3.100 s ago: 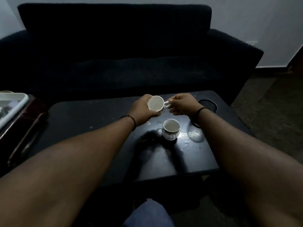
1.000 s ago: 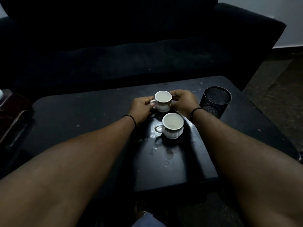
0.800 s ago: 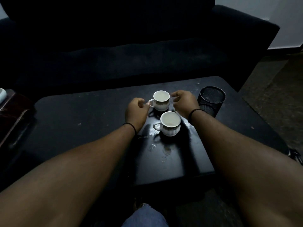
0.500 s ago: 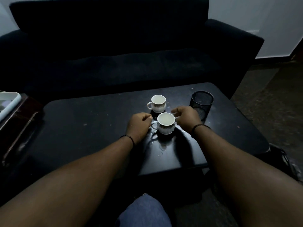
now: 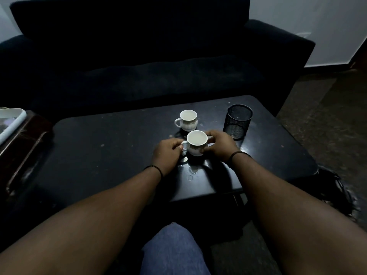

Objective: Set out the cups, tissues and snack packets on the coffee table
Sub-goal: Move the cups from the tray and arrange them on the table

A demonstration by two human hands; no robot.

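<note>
Head view: on the black coffee table point(image 5: 99, 155) the near white teacup point(image 5: 196, 143) stands upright, held from both sides — the left hand point(image 5: 166, 154) pinches its handle, the right hand point(image 5: 219, 145) wraps its far side. The second teacup point(image 5: 188, 120) stands free just behind, a black mesh pen holder point(image 5: 237, 121) to its right — wet rings mark the tabletop
</note>
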